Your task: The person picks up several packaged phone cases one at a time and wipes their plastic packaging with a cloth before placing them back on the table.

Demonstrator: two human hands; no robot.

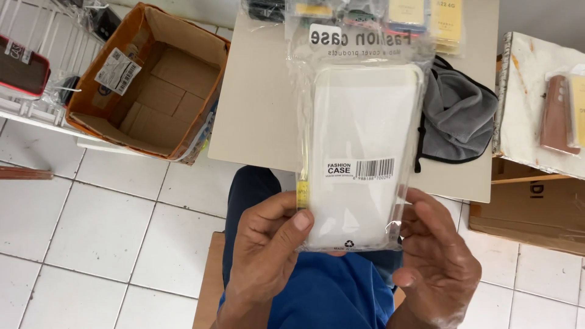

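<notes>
A clear plastic packet [359, 128] with a see-through phone case inside is held upright in front of me, its barcode sticker facing me. My left hand [268, 250] grips its lower left edge, thumb on the front. At the lower right edge, my right hand [436, 259] holds the packet with its fingers. The packet hides part of the beige table [256, 116] behind it.
An open, empty cardboard box [152, 79] stands at the left on a white rack. A grey cloth [457, 116] lies on the table's right side, with more packeted cases [426, 21] at the far edge. A brown phone case [557, 116] rests on a white surface at right. White floor tiles lie below.
</notes>
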